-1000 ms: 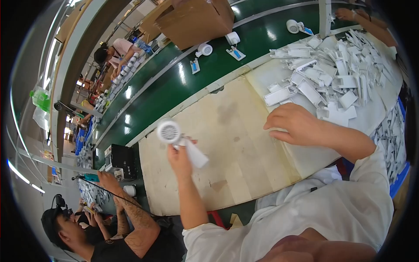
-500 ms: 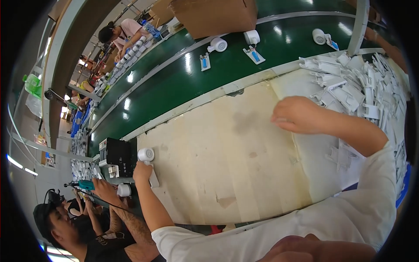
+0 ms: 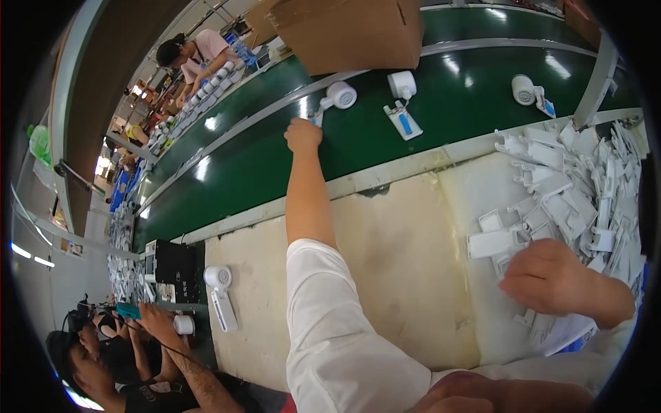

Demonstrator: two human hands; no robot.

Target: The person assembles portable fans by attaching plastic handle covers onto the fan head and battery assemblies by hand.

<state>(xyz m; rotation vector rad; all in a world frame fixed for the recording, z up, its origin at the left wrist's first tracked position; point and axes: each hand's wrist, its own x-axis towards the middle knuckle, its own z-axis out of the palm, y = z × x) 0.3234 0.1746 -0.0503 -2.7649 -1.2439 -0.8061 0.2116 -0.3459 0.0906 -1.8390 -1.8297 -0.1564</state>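
Observation:
My left hand (image 3: pixel 303 136) stretches out over the green conveyor belt. Its fingers are closed at the flat handle end of a white hair-dryer-like unit (image 3: pixel 340 95) with a round grille; the fingertips partly hide the handle. My right hand (image 3: pixel 551 279) is curled at the near edge of a heap of white plastic shells (image 3: pixel 568 199). Close by its fingers lies one white shell (image 3: pixel 494 244); whatever those fingers hold is hidden. A second white unit (image 3: pixel 219 278), its handle pointing toward me, rests at the left end of the beige worktop (image 3: pixel 392 275).
Two more white units with blue inserts, one mid-belt (image 3: pixel 403 124) and one farther right (image 3: pixel 523 89), lie on the belt. A cardboard box (image 3: pixel 348 34) stands beyond. Left of the worktop is a black device (image 3: pixel 175 270); beside it a co-worker holds a teal power screwdriver (image 3: pixel 128 311). A post (image 3: pixel 597 79) rises at right.
My left hand has let go of the unit at the worktop's left end and reached forward to one on the belt. My right hand has moved right and nearer, to the shells. The view has shifted.

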